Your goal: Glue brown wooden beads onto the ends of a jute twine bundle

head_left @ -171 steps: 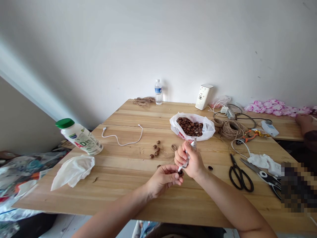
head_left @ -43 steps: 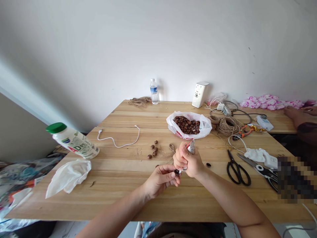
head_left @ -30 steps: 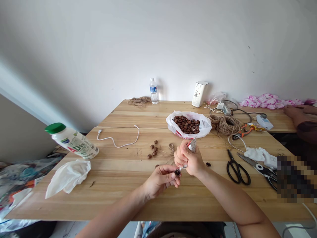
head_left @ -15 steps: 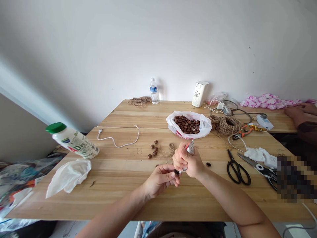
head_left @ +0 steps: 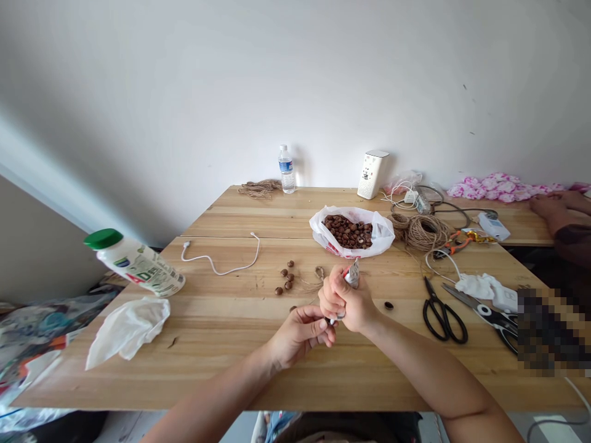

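My right hand (head_left: 347, 301) is wrapped round a silver and red tube (head_left: 353, 274), its nozzle pointing down and left. Below it, the fingers of my left hand (head_left: 302, 334) pinch a small dark brown shell (head_left: 329, 321), which the tube's nozzle touches or nearly touches. Several brown nuts (head_left: 289, 285) lie on the table left of my hands, beside a small loop of twine (head_left: 319, 271). A white bag (head_left: 382, 237) of brown shells (head_left: 346, 232) sits behind my hands. A dark shell piece (head_left: 388, 305) rests to the right.
Black scissors (head_left: 444, 317), larger shears (head_left: 484, 312) and twine rolls (head_left: 427, 232) lie right. A green-capped bottle (head_left: 143, 267), white cloth (head_left: 129, 326) and cable (head_left: 221, 271) are left. A water bottle (head_left: 287, 172) and white box (head_left: 373, 175) stand behind. Another person's hands (head_left: 556, 203) rest far right.
My right hand and the tube have shifted slightly left, the nozzle now covering more of the shell. My left hand has stayed nearly still.
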Motion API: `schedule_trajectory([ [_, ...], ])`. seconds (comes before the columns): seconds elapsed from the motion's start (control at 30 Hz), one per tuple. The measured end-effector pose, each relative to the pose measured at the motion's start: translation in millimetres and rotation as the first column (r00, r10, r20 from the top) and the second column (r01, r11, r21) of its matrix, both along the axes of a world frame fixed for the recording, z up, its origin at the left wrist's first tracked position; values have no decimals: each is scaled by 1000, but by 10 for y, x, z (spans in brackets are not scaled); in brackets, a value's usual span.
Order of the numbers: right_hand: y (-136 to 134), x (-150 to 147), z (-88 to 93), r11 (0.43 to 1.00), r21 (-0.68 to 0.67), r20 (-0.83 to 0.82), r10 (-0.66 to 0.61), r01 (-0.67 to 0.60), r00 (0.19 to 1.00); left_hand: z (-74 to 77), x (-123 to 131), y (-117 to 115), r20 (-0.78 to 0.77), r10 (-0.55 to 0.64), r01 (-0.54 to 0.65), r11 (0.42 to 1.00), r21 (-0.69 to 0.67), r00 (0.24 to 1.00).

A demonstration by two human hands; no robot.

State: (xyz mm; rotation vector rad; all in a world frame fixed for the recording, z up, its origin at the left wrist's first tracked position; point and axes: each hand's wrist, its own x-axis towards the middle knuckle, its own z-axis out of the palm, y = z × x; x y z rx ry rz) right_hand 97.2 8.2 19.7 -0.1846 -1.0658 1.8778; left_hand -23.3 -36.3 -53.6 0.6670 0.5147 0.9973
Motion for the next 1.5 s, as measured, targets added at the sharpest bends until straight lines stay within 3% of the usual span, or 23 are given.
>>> schedule_trajectory([
  [0.63,6,-10,9,1000,-26,60,11,-10,998,-1,14,6,-13,-6,6,1000,-2,1000],
  [1.5,-3,-69,32,987,-86,23,-138,139,990,-14,23,0,-96,-36,35,999,-5,995],
])
